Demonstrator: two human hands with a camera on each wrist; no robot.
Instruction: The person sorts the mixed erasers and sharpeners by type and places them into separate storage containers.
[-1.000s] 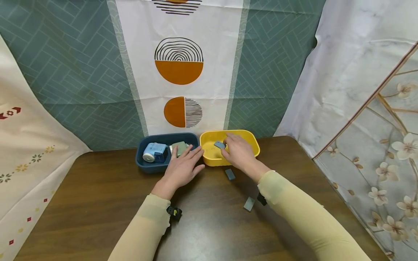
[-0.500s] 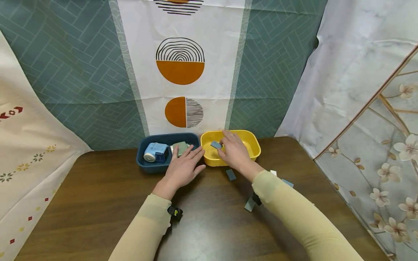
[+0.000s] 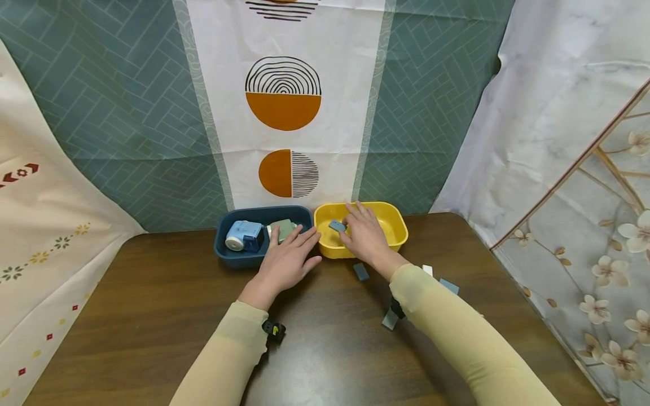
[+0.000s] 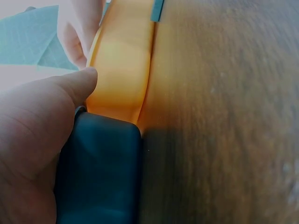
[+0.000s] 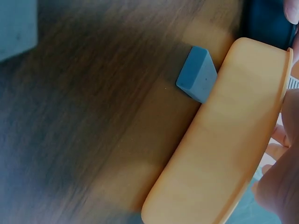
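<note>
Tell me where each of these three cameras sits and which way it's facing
Head: worn on the head, facing forward and down at the table; both sleeves, left hand and right hand show.
Left wrist: beside the left hand, facing the blue tray and yellow tray.
Right wrist: low, facing the yellow tray's outer wall and a grey-blue block; fingertips show.
All three share the yellow tray.

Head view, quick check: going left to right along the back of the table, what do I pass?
Blue bin → light blue device inside it → green item → left hand resting on the bin's right end → yellow bin, where the right hand holds a small blue block.
</note>
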